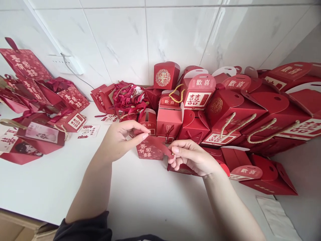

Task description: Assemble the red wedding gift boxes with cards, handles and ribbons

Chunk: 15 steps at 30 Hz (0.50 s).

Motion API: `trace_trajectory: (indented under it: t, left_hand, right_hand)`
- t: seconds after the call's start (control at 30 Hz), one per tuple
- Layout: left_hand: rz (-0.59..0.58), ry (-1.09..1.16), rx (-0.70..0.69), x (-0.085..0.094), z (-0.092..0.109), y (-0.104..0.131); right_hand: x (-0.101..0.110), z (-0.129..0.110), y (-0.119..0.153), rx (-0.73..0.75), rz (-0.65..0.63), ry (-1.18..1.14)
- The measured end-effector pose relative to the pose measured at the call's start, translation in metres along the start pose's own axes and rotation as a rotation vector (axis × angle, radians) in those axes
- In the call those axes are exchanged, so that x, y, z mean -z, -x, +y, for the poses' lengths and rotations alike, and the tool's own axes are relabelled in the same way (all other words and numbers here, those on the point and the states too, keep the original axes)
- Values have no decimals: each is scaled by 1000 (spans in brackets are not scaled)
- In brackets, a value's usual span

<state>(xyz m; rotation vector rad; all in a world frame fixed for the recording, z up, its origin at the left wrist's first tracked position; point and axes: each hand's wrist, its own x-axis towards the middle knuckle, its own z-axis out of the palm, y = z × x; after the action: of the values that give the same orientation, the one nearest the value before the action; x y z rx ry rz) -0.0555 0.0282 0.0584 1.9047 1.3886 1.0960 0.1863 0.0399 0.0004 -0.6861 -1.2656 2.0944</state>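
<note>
A dark red ribbon runs between my two hands in front of a small red box with pale lettering. My left hand pinches the ribbon's upper end between thumb and fingers, just above the box. To the right, my right hand has its thumb and fingers closed on the ribbon's other end. The box stands on the white table, partly hidden behind the ribbon. A heap of red ribbons lies behind my left hand.
Many red boxes with rope handles are stacked behind and to the right. More finished-looking boxes stand at the left. A socket with a cable is on the tiled wall. White packets lie at the lower right.
</note>
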Motion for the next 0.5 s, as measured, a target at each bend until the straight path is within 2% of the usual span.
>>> trace_trajectory:
  t: [0.1,0.23,0.33,0.43,0.5]
  left_hand:
    - [-25,12,22,2,4,1]
    - [-18,23,47,5,8,2]
    - [36,79,59,3,6,2]
    - [90,246,67,-6,3,3]
    - [-4,372,79,-16,3,5]
  right_hand:
    - [1,1,0,-51,-22,-112]
    - [1,3,-1,-51,-31,-129]
    - [0,5,-2,13,-41,-108]
    - [-4,7,-2,103,-47,-90]
    - [-7,7,-1,165,-33,-59]
